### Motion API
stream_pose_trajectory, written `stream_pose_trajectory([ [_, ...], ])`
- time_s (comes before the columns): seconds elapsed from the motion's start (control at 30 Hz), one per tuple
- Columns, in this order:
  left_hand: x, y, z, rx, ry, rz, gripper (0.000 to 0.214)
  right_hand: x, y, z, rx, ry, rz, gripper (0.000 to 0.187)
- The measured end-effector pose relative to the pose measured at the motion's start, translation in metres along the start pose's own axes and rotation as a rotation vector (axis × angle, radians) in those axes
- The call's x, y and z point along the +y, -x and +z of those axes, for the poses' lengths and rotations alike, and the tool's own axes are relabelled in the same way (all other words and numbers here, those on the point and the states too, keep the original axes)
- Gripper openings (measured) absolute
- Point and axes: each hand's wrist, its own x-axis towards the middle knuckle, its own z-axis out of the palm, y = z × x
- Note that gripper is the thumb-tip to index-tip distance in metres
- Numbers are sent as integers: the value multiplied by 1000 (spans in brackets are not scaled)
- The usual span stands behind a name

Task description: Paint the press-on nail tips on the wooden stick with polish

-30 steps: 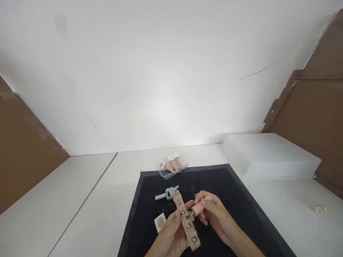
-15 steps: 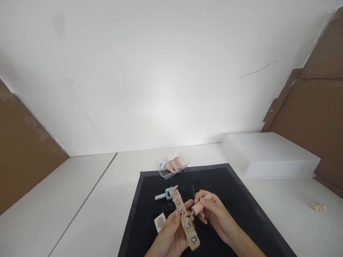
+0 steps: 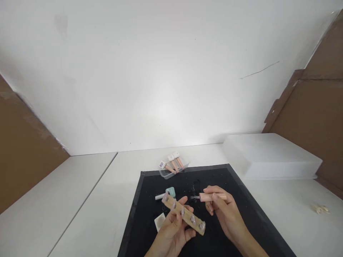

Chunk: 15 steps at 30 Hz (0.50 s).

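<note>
Grips a wooden strip [image 3: 183, 213] of fake nails in the left hand [image 3: 173, 233], tilted above the black mat [image 3: 148, 203]. Pinches a pink brush [image 3: 205, 197] in the right hand [image 3: 226, 216], level, near the strip but apart.

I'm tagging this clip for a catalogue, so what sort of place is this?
Probably a nail-art practice desk: the left hand holds a wooden strip of false nail tips, the right hand a pink polish brush, and small polish bottles lie in a clear tray behind the black mat.
</note>
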Motion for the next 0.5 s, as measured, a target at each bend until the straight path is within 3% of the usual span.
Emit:
stream_pose_trajectory([
  [0.17, 2, 2, 4, 86, -92, 161, 36, -12, 7, -2, -64, 384, -309, 12],
  [0.3, 6, 5, 3, 154, -192, 310, 34, -18, 15, 1, -64, 500, -525, 18],
  [0.5, 14, 10, -2, 181, -266, 361, 30, -18, 21, 3, -140, 505, -595, 21],
])
